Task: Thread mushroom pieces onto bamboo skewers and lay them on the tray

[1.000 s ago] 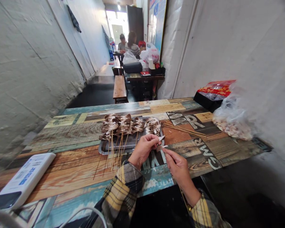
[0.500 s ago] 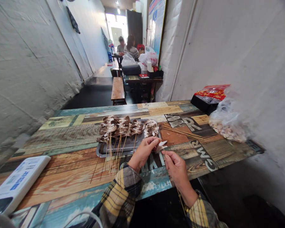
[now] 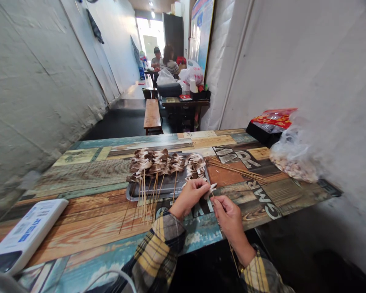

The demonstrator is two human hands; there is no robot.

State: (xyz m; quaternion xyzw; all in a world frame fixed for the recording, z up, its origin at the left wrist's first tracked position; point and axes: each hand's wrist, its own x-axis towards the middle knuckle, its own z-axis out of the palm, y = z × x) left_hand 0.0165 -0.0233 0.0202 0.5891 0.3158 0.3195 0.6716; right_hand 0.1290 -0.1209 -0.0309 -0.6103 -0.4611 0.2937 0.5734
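Note:
My left hand [image 3: 192, 196] pinches a pale piece of mushroom [image 3: 212, 189] just off the tray's near right corner. Close beside it, my right hand [image 3: 228, 213] is closed around a thin wooden skewer [image 3: 232, 255], whose lower end runs down past my wrist. The skewer's tip is at the mushroom piece; whether it has gone through I cannot tell. On the metal tray [image 3: 167, 190] lie several skewers of brown-and-white mushrooms [image 3: 149, 160], their sticks pointing toward me. Loose mushroom pieces [image 3: 196, 165] are heaped at the tray's right end.
Bare skewers [image 3: 236, 169] lie right of the tray. Farther right are a clear bag of mushroom pieces [image 3: 294, 160] and a black box [image 3: 259, 133] with a red packet. A white box-shaped device [image 3: 27, 234] lies at left. Two people [image 3: 168, 61] sit at a far table.
Both hands stay close together with the mushroom piece and skewer. My left hand has shifted slightly right and down; the whole view has also shifted a little.

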